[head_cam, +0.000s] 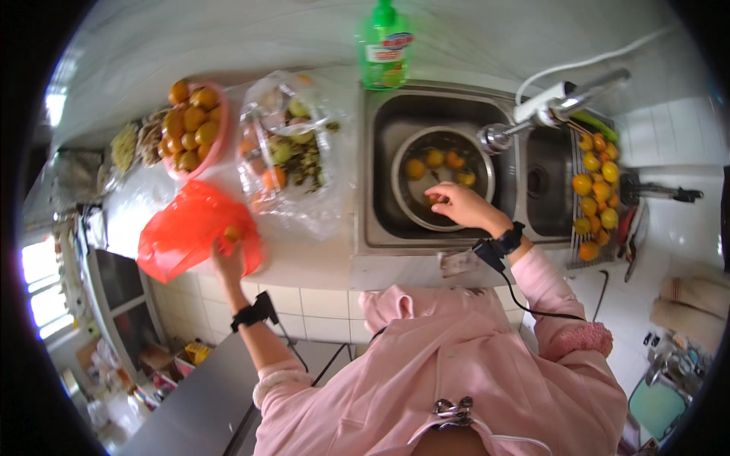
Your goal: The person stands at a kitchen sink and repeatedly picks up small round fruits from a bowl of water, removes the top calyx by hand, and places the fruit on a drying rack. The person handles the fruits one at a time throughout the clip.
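Note:
My left hand (228, 263) holds a small round orange fruit (232, 233) at its fingertips, over the near side of a red plastic bag (191, 228). The bag lies on the counter, and what is inside it is hidden. My right hand (459, 204) reaches over a round metal basin (397, 176) in the sink. Its fingers are bent around or just above a fruit (436, 199) that they partly hide; whether they grip it I cannot tell. Several yellow-orange fruits (434, 158) sit in water in the basin.
A pink basket (221, 134) heaped with orange fruits and a clear plastic bag (256, 194) of scraps stand on the left. Behind the sink (368, 228) is a green pump bottle (386, 62). The faucet (495, 138) overhangs the basin. Several fruits lie on a rack (577, 256) at the right.

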Demonstrator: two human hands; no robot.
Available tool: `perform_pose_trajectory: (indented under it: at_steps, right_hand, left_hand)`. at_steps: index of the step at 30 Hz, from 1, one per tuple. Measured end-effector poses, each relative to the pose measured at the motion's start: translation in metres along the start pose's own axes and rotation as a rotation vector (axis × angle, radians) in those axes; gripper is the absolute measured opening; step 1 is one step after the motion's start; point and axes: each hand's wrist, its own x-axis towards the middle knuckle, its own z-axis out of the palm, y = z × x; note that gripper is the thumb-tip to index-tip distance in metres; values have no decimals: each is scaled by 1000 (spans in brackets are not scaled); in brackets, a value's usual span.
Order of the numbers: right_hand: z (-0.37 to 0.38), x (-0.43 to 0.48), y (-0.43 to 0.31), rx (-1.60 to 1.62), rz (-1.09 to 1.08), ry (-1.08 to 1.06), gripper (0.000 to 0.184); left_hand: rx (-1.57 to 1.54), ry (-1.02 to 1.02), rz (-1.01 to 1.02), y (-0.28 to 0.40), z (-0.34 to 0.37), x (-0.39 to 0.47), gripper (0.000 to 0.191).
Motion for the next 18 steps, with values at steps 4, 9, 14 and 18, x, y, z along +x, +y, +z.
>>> perform_pose_trajectory:
  at_steps: [4,9,14,18]
  right_hand:
    - [-37,-10,74,-110,298,37,33]
    - [-29,3,121,-92,318,10,34]
    - [13,23,155,-513,132,-72,30]
    - [35,27,170,-609,189,-73,28]
  left_hand:
    - [-44,269,257,98,-50,-53,48]
    - [-444,-423,596,259,6,-128,37]
    - [94,-1009,1207,349,196,-168,37]
    - [432,-1068,1361,337,310,-190,25]
